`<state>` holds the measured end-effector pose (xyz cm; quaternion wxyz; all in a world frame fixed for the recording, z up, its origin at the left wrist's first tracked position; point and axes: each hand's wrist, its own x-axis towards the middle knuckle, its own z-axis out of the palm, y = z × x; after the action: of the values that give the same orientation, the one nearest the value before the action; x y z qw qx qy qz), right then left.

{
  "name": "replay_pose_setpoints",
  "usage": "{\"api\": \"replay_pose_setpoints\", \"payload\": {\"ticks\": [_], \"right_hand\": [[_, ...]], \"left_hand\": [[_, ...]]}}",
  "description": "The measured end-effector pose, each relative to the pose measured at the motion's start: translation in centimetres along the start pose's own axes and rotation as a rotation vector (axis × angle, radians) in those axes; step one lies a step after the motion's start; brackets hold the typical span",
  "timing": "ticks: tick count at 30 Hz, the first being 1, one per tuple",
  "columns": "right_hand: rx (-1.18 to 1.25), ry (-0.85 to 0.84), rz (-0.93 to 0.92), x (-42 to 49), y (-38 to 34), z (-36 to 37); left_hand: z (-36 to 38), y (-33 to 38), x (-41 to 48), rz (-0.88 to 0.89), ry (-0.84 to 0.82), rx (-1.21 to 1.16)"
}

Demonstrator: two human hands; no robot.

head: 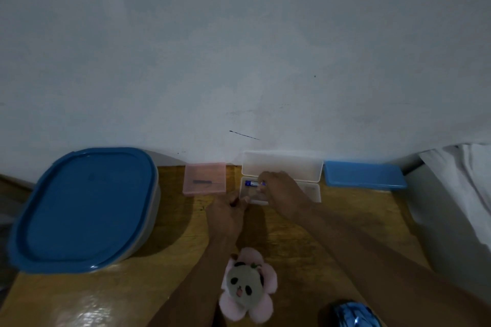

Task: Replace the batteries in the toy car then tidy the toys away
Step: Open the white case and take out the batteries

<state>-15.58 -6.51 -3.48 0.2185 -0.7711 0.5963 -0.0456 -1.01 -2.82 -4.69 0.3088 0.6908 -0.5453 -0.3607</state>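
A clear plastic case [292, 164] stands open at the back of the wooden table, its lid leaning on the wall. My right hand [281, 194] reaches into it, fingertips pinched on a blue battery [251, 183]. At the case's front left corner my left hand [228, 214] steadies it, fingers curled against the edge. The blue toy car [353, 313] shows partly at the bottom edge. A pink panda plush [248, 284] lies between my forearms.
A large grey tub with a blue lid [82, 207] fills the left side. A small pink box [204, 179] holding a dark tool sits left of the clear case. A blue flat box [364, 174] lies at the back right. White cloth [462, 180] hangs right.
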Motion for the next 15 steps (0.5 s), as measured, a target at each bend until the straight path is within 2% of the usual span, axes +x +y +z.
{"api": "replay_pose_setpoints", "payload": {"ticks": [4,10,15], "right_hand": [[-0.137,-0.059,-0.066,0.4,-0.2,1.2],[-0.025,0.020,-0.112,-0.5,-0.6,3.1],[0.084,0.029,-0.015,-0.7,-0.9,3.0]], "left_hand": [[0.0,-0.1,0.0,0.008,0.003,0.004],[-0.1,-1.3,0.8,-0.046,-0.036,-0.058],[-0.3,-2.1,1.4,-0.140,-0.113,-0.157]]}}
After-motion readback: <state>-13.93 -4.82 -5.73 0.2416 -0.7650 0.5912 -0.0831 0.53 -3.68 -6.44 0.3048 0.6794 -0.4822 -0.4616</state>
